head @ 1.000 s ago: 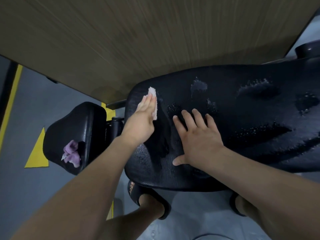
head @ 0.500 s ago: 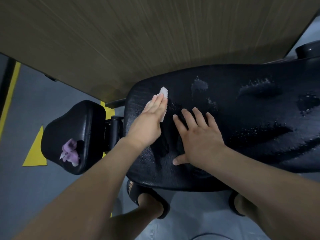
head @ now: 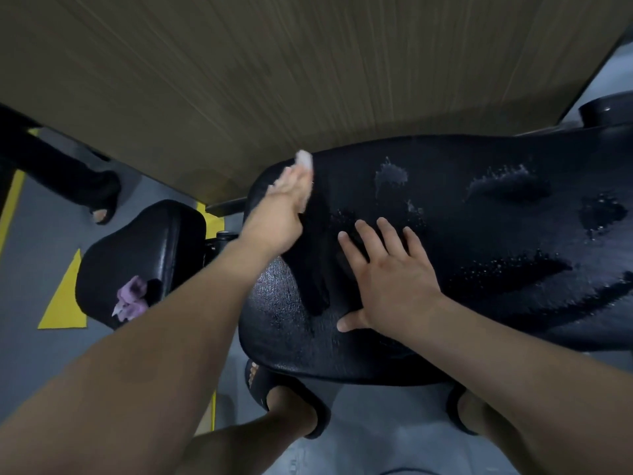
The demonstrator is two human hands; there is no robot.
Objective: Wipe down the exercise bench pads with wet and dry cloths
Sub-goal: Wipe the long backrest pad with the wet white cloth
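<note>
A long black bench pad (head: pixel 479 241) fills the middle and right, with wet patches and droplets on its surface. My left hand (head: pixel 284 204), blurred by motion, presses a small white cloth (head: pixel 304 159) flat against the pad near its far left edge; only the cloth's tip shows past my straight fingers. My right hand (head: pixel 390 275) rests flat on the pad, fingers spread, closer to me. A purple cloth (head: pixel 132 298) lies crumpled on the smaller black seat pad (head: pixel 144 245) to the left.
A wood-grain wall panel (head: pixel 274 63) rises just behind the bench. The floor is grey with yellow markings (head: pixel 65 296). Another person's dark trouser leg and sandalled foot (head: pixel 99 207) stand at the far left. My own feet in black slides (head: pixel 274 395) are under the pad.
My left hand has slid the white cloth away from me along the pad to its far edge. My right hand has stayed put. Another person's leg has come into view at the left.
</note>
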